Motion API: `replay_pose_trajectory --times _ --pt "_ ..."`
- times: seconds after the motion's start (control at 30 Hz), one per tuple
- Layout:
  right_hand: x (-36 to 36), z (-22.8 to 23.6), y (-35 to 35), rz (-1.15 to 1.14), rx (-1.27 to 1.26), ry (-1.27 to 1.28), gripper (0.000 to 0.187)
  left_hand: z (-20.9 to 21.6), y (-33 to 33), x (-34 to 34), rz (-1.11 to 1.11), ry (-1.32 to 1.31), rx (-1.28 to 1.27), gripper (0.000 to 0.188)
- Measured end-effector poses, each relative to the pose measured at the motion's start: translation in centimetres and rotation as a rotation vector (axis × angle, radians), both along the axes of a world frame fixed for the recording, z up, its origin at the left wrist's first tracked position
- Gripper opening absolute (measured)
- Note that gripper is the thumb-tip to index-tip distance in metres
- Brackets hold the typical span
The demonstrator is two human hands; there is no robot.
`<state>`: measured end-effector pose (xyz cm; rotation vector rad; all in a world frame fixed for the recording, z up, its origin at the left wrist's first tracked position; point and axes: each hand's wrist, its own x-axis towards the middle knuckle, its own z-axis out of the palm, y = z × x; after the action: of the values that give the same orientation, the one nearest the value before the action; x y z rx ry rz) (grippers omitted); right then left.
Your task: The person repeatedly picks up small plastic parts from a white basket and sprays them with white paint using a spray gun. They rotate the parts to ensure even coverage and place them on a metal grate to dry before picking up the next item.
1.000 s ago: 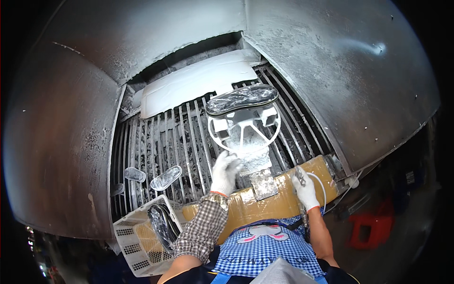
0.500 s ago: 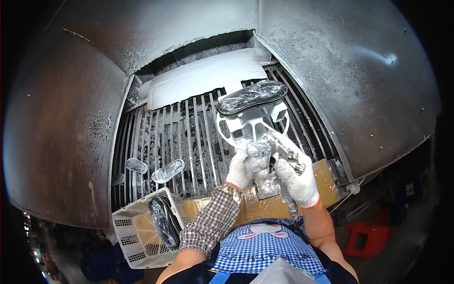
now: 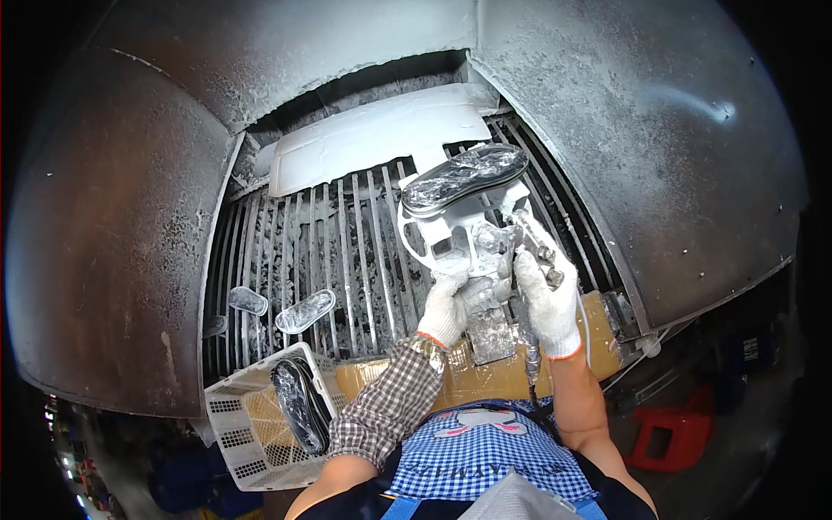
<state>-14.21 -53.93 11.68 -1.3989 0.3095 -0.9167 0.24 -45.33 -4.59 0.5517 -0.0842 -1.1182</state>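
Note:
A long black shoe sole [image 3: 465,179] with whitish smears lies on top of a white-coated stand [image 3: 451,260] with curved arms. My left hand [image 3: 446,310], in a white glove, is closed round the coated lower part of the stand, its fingertips partly hidden among the lumps. My right hand [image 3: 549,303], gloved too, grips a spray gun [image 3: 546,257] with metal knobs, just right of the stand and below the sole. From the gun a grimy hose [image 3: 531,364] runs down toward my apron.
Two small soles [image 3: 307,312] lie on the slatted metal grate [image 3: 347,251] at left. A white plastic basket [image 3: 247,433] holds black soles [image 3: 301,403]. Metal walls [image 3: 685,173] enclose the grate; a white sheet [image 3: 373,139] covers its far part. Tan tape-covered board [image 3: 416,386] lines the near edge.
The stand has turned slightly, and the sole now slants more, its right end raised. My right hand has shifted a little upward with the spray gun. My left hand remains at the stand.

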Motion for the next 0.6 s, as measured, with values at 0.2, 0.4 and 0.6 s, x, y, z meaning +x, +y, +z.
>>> replay_pose_trajectory --times 0.2,0.4,0.6 --pt "0.0 -1.2 -0.8 -0.063 0.081 -0.013 0.05 0.7 0.0 -0.3 0.023 -0.025 -0.027 0.046" --pt "-0.8 0.1 0.1 -0.147 0.025 0.037 0.05 1.1 0.3 -0.3 0.005 -0.019 -0.008 0.047" --pt "-1.1 -0.6 0.3 -0.005 0.117 -0.01 0.05 0.9 0.1 -0.4 0.018 -0.018 0.003 0.045"
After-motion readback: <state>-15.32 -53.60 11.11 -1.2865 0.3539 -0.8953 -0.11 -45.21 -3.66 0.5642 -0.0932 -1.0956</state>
